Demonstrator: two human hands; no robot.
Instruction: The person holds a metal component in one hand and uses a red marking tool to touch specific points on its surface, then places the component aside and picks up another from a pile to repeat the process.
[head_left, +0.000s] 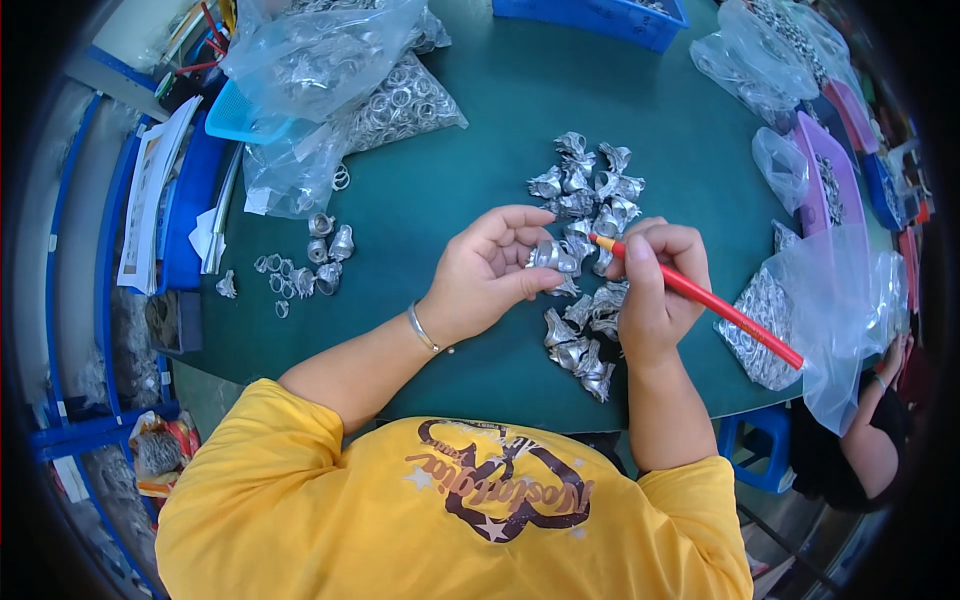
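Over the green table, my left hand (pixel 478 270) pinches a chunky silver metal ring (pixel 551 258) between its thumb and fingers. My right hand (pixel 664 280) grips a red pencil (pixel 735 318). The pencil's pale tip points left, close to the ring, but whether they touch I cannot tell. A heap of similar silver rings (pixel 575 165) lies just beyond my hands, and more such rings (pixel 580 360) lie nearer my body. Parts of the heap are hidden behind my fingers.
Several loose rings (pixel 327 279) lie at the left on the green table (pixel 420 170). Clear bags (pixel 405 105) of rings stand at the far left, a blue tray (pixel 600 22) at the back. Purple baskets (pixel 805 190) and a filled bag (pixel 760 335) line the right. Another person's arm (pixel 872 430) shows there.
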